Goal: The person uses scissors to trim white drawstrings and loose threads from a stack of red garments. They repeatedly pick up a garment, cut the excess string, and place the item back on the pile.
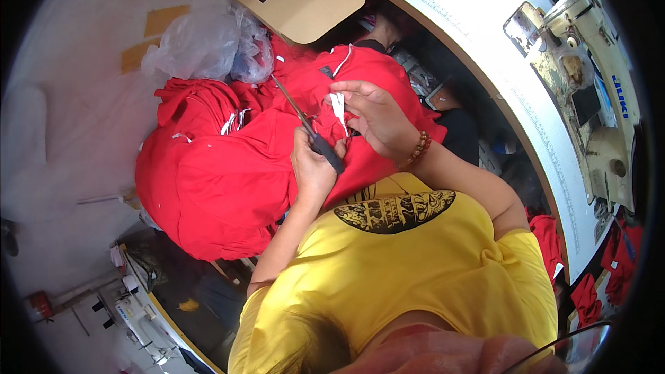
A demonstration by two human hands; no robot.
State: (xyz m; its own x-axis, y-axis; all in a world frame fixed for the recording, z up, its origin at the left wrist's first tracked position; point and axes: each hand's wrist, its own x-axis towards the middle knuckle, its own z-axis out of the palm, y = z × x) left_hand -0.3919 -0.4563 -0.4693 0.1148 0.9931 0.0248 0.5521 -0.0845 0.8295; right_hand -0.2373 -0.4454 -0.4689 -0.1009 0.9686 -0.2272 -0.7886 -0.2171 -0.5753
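Observation:
My left hand (pixel 314 170) is closed around the black handle of a pair of scissors (pixel 323 147). Their long, narrow blades point up and to the left over red cloth (pixel 215 180). Just to the right, my right hand (pixel 379 119), with a beaded bracelet at the wrist, is closed on a white fabric label (pixel 338 105). The label hangs down close to the scissors. Under both hands the red cloth is heaped in a large bundle, with white tags (pixel 235 121) and threads showing on it. Its lower folds are partly hidden by my left arm.
A white, ruler-edged table (pixel 478 34) curves along the right, bearing a sewing machine (pixel 603 104). Beyond the bundle are a clear plastic bag (pixel 197 45) and a tan board (pixel 312 0). Another sewing machine (pixel 142 322) stands at lower left. More red cloth (pixel 547 239) lies at right.

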